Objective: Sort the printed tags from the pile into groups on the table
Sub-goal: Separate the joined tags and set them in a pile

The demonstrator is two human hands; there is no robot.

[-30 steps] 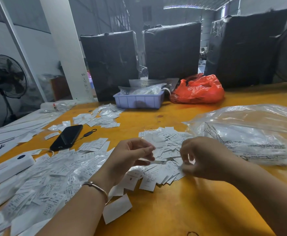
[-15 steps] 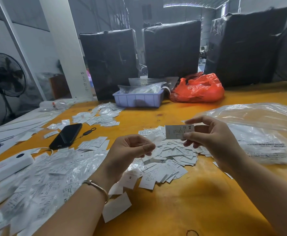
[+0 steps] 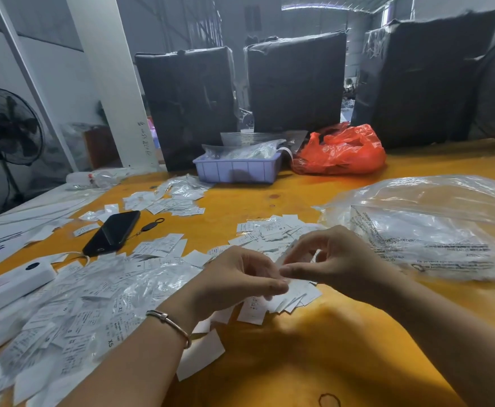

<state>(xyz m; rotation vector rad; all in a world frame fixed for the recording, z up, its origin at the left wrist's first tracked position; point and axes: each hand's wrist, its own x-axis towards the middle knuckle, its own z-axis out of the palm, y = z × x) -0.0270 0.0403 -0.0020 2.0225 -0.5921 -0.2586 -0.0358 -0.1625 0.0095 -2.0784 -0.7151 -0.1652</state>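
Two hands meet over the yellow desk (image 3: 357, 362), above a fanned group of tags (image 3: 272, 239). Left hand (image 3: 234, 277): fingers curled, thumb and forefinger pinching a white tag (image 3: 285, 257); bracelet (image 3: 171, 321) on wrist. Right hand (image 3: 337, 259): fingers curled toward same tag, tips touching it; grip blurred, pinch probable. Large unsorted pile (image 3: 79, 304), partly under clear plastic, lies left. Black phone (image 3: 112, 233) beyond pile. Clear bag (image 3: 431, 227) right of hands.

Both hands, left hand (image 3: 240, 277) and right hand (image 3: 337, 259), apparently pinch 1 tag (image 3: 284, 258) above the pile (image 3: 269, 233).
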